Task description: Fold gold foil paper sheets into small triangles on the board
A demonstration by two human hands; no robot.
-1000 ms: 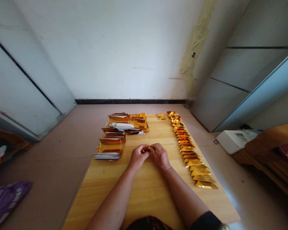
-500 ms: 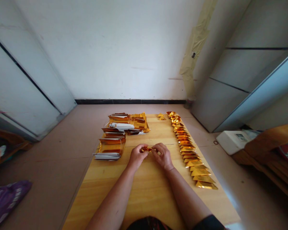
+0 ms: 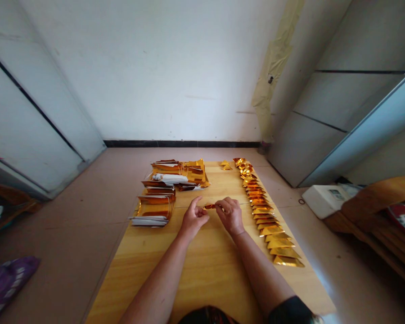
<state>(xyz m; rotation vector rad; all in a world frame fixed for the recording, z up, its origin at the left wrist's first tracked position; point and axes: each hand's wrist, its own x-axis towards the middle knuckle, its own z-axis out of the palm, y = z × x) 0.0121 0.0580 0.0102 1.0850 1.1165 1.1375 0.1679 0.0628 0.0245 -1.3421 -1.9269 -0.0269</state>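
My right hand (image 3: pixel 230 215) pinches one end of a small folded piece of gold foil paper (image 3: pixel 209 207) over the middle of the table. My left hand (image 3: pixel 193 219) is at the other end of the piece, thumb and forefinger apart; whether a fingertip still touches the foil is hard to see. To the left lie bundles of gold foil paper sheets with white edges (image 3: pixel 155 207). Down the right side runs a long overlapping row of folded gold foil pieces (image 3: pixel 268 220).
The wooden table (image 3: pixel 209 279) stands before a white wall (image 3: pixel 175 76). Two small gold pieces (image 3: pixel 225 165) lie at its far edge. A grey cabinet (image 3: pixel 330 99) and a white box (image 3: pixel 324 200) are to the right; a purple bag (image 3: pixel 11 283) is on the floor at left.
My left fingers have spread away from the foil piece, which both hands were pinching before. The right hand keeps the piece and has shifted slightly. The view has moved a little.
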